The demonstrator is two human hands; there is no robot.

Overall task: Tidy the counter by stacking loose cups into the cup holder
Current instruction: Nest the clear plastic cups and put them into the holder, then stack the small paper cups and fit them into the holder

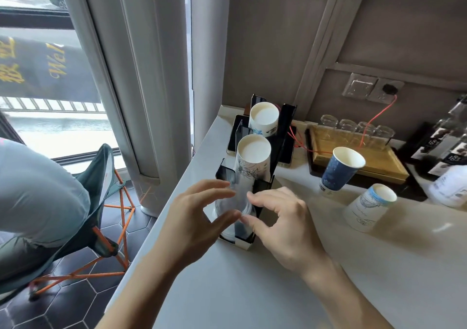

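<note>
Clear plastic cups (233,208) sit upside down in the nearest slot of the black cup holder (262,184), right at the near-left edge of the pale counter (252,290). Both hands are on the job: the left hand (192,225) curls around the stack from the left, the right hand (283,225) from the right, thumbs and forefingers nearly meeting across the top cup. It reads as a light two-sided pinch on that clear cup, though the plastic is see-through and slightly blurred, so exact contact is hard to call.

Behind it, the middle slot carries an inverted white paper cup stack (252,157) with a line drawing, and the far slot another white stack (264,118) with blue print.

The step looks like seating the clear cup squarely on its stack. Best done by keeping the cup's axis in line with the slot, pressing evenly from both sides and not squeezing, since thin plastic will buckle and jam against the holder's walls.

Two loose cups wait to the right: a blue paper cup (340,169), upright and leaning, near the wooden tray (379,163) of glasses, and a white inverted paper cup (369,207) nearer. So the tidy-up seems partway done.
</note>
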